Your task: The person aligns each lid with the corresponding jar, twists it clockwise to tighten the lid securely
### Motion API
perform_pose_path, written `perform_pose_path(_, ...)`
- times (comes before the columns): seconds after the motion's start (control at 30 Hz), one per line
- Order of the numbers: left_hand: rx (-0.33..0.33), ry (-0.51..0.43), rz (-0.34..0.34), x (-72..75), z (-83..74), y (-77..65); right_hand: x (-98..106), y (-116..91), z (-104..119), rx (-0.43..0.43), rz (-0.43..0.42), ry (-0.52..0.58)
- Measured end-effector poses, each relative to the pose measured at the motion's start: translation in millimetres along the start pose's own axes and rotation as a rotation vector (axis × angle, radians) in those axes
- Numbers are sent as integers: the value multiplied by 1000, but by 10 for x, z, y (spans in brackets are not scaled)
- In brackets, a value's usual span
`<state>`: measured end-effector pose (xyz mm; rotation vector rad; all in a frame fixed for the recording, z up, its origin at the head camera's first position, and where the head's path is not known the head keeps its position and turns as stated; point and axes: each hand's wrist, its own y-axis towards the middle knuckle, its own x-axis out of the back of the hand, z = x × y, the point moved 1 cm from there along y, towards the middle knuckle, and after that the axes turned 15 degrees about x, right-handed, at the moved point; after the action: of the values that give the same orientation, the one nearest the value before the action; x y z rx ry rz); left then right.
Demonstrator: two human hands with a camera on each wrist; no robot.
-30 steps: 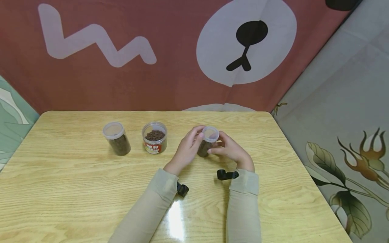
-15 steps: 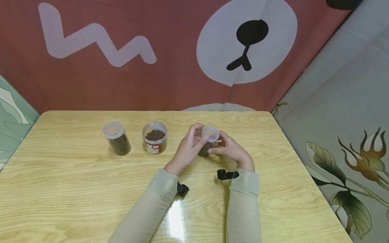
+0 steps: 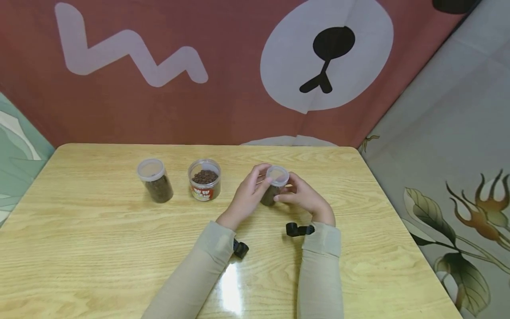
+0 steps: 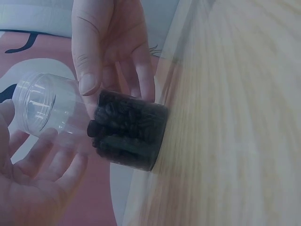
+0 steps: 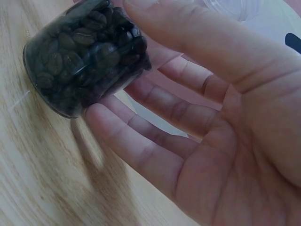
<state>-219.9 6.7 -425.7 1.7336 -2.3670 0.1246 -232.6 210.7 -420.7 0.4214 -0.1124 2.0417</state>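
Note:
A clear jar [image 3: 269,196] of dark coffee beans is between both hands, right of the table's middle, tilted slightly. Its upper part is see-through, topped by a translucent lid [image 3: 278,176]. My left hand [image 3: 243,197] grips the lid from the left, its thumb across the near edge and its fingers curving round the far side. From the right, my right hand [image 3: 307,199] holds the jar's body. In the right wrist view the beans [image 5: 84,56] show through the wall, with my right thumb and fingers on either side of the jar.
Left of the hands stands an uncovered-looking round jar [image 3: 205,181] with brown pieces and a red label. Further left is a taller lidded jar [image 3: 158,188] of dark contents. The wooden table [image 3: 119,248] ends at a brown printed cloth [image 3: 159,115] behind.
My left thumb has shifted right onto the edge of the lid, and my left fingers have moved a little round it. My right hand stays on the jar's body.

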Motion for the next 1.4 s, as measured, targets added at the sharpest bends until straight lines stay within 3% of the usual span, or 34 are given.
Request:
perform_pose_path(0.7, 11, -22, -14, -7, -6, -17, 20, 4, -21, 4, 8, 3)
perform_pose_path(1.4, 49, -52, 21, -10, -8, -21, -1, -8, 7, -21, 2, 13)
